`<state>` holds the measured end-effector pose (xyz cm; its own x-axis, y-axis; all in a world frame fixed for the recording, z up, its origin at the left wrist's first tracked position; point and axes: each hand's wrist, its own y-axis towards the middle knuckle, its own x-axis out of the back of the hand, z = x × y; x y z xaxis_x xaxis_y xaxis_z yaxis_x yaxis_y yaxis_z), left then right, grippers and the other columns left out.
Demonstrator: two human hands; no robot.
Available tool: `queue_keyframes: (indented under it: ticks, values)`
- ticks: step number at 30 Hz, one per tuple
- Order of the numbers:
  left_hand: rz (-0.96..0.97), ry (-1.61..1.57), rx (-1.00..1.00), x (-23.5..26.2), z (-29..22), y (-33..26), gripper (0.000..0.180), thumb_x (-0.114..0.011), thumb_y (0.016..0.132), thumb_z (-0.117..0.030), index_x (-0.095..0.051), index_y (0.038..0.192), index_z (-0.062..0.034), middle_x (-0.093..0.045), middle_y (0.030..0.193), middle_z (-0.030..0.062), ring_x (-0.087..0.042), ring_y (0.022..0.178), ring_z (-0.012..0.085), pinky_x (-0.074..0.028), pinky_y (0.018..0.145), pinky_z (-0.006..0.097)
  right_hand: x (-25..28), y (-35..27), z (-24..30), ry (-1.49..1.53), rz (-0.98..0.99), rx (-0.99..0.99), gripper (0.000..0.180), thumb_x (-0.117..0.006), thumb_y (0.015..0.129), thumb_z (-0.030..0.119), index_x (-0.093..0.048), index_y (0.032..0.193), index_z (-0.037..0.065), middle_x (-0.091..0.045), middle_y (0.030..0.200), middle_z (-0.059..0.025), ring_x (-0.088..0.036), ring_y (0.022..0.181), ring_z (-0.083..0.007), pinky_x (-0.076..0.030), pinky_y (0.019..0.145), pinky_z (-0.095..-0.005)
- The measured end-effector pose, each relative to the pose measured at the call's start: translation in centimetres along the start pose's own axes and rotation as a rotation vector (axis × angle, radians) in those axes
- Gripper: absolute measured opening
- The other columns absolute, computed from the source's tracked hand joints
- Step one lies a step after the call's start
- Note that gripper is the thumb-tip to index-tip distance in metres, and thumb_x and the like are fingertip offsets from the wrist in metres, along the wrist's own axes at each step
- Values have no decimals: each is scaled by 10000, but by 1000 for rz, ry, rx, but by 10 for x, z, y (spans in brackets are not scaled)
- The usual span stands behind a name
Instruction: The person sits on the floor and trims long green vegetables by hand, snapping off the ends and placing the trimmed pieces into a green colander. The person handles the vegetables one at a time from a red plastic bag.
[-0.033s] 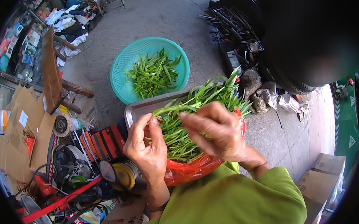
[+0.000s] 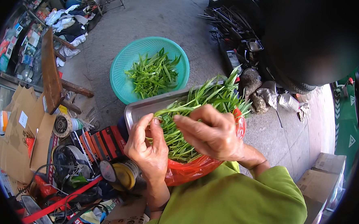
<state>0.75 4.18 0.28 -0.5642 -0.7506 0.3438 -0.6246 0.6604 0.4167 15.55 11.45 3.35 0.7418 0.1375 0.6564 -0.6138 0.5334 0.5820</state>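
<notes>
My left hand (image 2: 148, 144) is closed, thumb and forefinger pinching the end of a water spinach stem (image 2: 167, 111). Just to its right is my right hand (image 2: 213, 132), fingers curled together beside the same stem; what they grip, if anything, is hidden. Beneath both hands lies a heap of long-leaved water spinach (image 2: 217, 94) on a metal tray (image 2: 135, 110) and a red plastic bag (image 2: 186, 171). Beyond the tray, a turquoise basket (image 2: 118, 74) holds a smaller pile of picked greens (image 2: 155, 72).
A wooden stool (image 2: 51, 70) lies tipped at the left, near cardboard (image 2: 20, 132). Cables, boxes and a yellow spool (image 2: 125, 174) crowd my left side. Metal rods and parts (image 2: 233, 22) sit at far right by a dark tyre (image 2: 295, 81); cartons (image 2: 323, 177) stand near right.
My right hand has shifted slightly left, its fingertips now closer to my left hand. The left hand stays nearly in place, still pinching the stem.
</notes>
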Motion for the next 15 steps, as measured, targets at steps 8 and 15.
queue_keyframes:
  ticks: [8, 15]
  values:
    - [-60, -27, 9, 0, -4, -9, 136, -655, 894, 31, -681, 1027, 36, -671, 789, 47, -571, 614, 58, -439, 550, 186, -15, 9, -3, -68, -17, 68, 284, -793, 718, 63, -688, 980, 37, -569, 771, -30, -571, 523, -140, -439, 413, -283]
    - [-78, -359, 75, 3, -5, -9, 182, -661, 881, 54, -663, 1062, 70, -691, 918, 136, -660, 657, 135, -524, 568, 227, -4, 1, 4, -82, -96, -16, 264, -789, 740, 53, -687, 982, 27, -550, 717, -32, -554, 501, -155, -450, 428, -290]
